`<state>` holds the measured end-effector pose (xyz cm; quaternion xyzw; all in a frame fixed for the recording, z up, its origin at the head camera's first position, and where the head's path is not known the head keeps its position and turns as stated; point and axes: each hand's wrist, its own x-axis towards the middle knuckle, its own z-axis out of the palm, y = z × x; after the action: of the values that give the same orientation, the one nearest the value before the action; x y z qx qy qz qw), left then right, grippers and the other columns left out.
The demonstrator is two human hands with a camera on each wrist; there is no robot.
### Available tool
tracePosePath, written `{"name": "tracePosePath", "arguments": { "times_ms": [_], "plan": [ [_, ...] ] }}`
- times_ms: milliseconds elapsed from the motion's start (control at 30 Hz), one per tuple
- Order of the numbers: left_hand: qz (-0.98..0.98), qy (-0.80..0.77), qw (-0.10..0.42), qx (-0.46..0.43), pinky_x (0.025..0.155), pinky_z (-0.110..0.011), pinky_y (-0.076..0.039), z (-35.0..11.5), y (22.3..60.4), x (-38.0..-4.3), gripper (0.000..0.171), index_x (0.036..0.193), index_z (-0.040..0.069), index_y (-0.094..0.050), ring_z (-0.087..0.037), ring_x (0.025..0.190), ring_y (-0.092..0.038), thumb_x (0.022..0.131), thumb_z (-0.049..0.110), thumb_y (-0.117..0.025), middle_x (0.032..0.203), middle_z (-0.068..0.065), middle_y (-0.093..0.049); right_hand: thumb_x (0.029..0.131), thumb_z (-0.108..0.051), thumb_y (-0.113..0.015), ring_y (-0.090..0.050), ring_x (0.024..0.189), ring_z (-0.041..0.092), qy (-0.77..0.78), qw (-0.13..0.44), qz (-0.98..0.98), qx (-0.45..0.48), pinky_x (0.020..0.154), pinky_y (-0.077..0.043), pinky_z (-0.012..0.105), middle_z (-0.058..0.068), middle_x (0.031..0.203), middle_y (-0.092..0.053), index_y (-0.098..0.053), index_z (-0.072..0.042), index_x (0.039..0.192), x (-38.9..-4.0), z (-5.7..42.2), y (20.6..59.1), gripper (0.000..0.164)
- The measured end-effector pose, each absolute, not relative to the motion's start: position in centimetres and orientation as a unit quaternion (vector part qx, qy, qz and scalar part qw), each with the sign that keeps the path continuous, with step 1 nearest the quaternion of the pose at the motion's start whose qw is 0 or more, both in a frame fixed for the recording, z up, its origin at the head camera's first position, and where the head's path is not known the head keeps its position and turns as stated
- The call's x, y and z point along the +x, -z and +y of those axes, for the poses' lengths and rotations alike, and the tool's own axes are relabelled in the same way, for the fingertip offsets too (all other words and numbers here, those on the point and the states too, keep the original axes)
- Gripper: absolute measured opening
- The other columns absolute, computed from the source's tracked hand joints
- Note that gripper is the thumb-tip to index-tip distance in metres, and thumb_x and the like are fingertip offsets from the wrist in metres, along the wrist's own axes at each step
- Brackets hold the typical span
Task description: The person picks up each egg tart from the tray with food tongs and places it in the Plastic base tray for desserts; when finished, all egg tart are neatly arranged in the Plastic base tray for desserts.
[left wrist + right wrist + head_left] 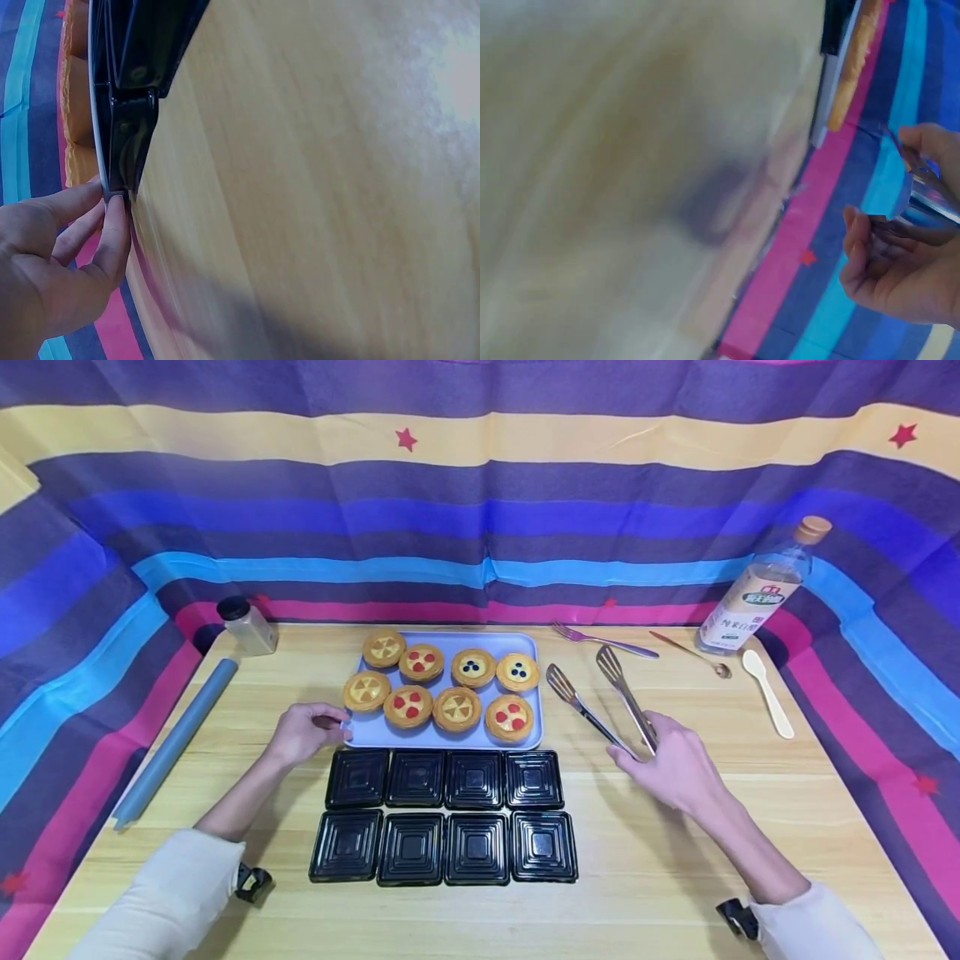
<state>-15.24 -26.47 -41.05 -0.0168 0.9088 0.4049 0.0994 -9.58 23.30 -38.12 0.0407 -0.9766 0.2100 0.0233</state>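
Observation:
My right hand [671, 764] grips metal tongs [633, 697], whose slotted ends stand apart and point up and left, just right of the tray. In the right wrist view, the thumb and fingers [859, 262] lie around the tong arms. My left hand [303, 732] pinches the left front corner of a light blue tray [542, 722]. Several egg tarts sit on the tray in two rows; one tart [510, 718] has red toppings, another [517, 672] dark berries, another [457, 709] pale wedges. Directly in front of the tray lie two rows of black square plastic boxes [476, 847].
A grey roll [176, 743] lies at the left, below a dark-capped jar [247, 627]. Behind the tongs are a fork [607, 641] and a thin long-handled spoon [690, 653]. A vinegar bottle [753, 597] stands at the back right, near a pale spoon [768, 693].

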Motion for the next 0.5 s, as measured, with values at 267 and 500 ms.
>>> {"name": "tracePosePath", "arguments": {
  "times_ms": [267,500],
  "plan": [
    [0.910,-0.401,0.101,-0.018,0.063,-0.020,-0.051,-26.5,41.1,-15.3,0.032,0.108,-0.005,-0.066,-0.008,0.074,-0.060,0.080,0.009,-0.073,0.094,-0.018,-0.069,0.081,-0.045,-0.071,-0.062,0.088,0.034,-0.204,0.052,-0.972,0.103,0.077,-0.051,0.051,0.028,0.108,-0.064,-0.053,0.009,0.125,-9.8,23.6,37.0,0.072],
    [0.912,-0.395,0.106,-0.021,0.063,-0.021,-0.050,-26.5,41.1,-15.4,0.031,0.108,-0.004,-0.066,-0.009,0.075,-0.059,0.081,0.010,-0.073,0.093,-0.016,-0.069,0.080,-0.041,-0.074,-0.058,0.072,0.021,-0.199,0.039,-0.969,0.140,0.063,-0.050,0.037,0.021,0.098,-0.067,-0.054,0.006,0.124,-9.9,23.5,36.2,0.068]
  ]
}}
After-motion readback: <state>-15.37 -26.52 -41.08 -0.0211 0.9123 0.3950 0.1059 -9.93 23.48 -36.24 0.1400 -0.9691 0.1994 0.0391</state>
